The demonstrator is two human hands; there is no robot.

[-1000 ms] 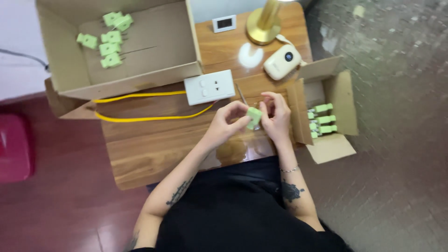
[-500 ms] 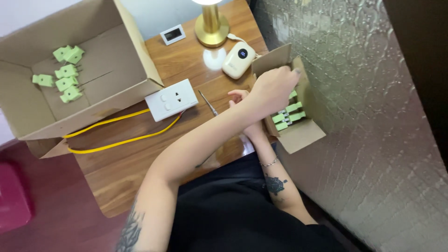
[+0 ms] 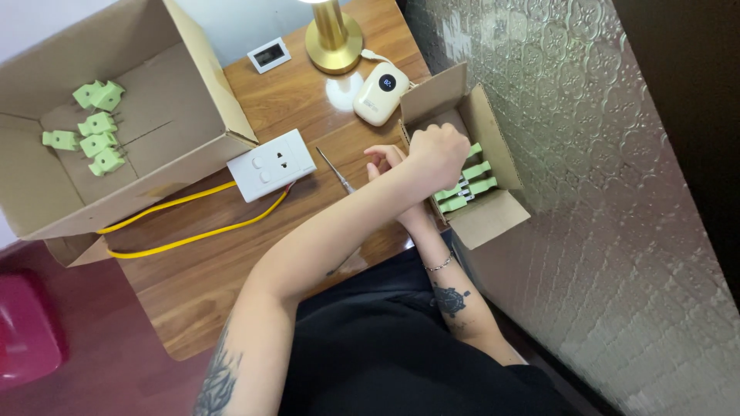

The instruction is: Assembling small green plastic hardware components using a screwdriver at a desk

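Note:
My left hand [image 3: 438,152] reaches across my body into a small open cardboard box [image 3: 497,135] at the table's right edge. Its fingers are curled over the green plug pieces [image 3: 472,185] lined up inside, and what it grips is hidden. Just left of that box my right hand [image 3: 381,160] rests above the wooden table [image 3: 200,293], fingers loosely apart and partly covered by my left forearm. A thin screwdriver [image 3: 336,171] lies beside it. Further left sits a white wall socket [image 3: 271,164] trailing yellow cables [image 3: 193,231].
A large open cardboard box [image 3: 196,85] at the back left holds several green plugs [image 3: 94,132]. A brass lamp base [image 3: 333,38], a cream device with a round display [image 3: 380,92] and a small white screen unit [image 3: 269,55] stand at the back. A pink object [image 3: 27,331] lies on the floor.
Both hands held a green piece together at the table's middle a second ago. My left hand has since crossed right into the small box, and the view has swung right.

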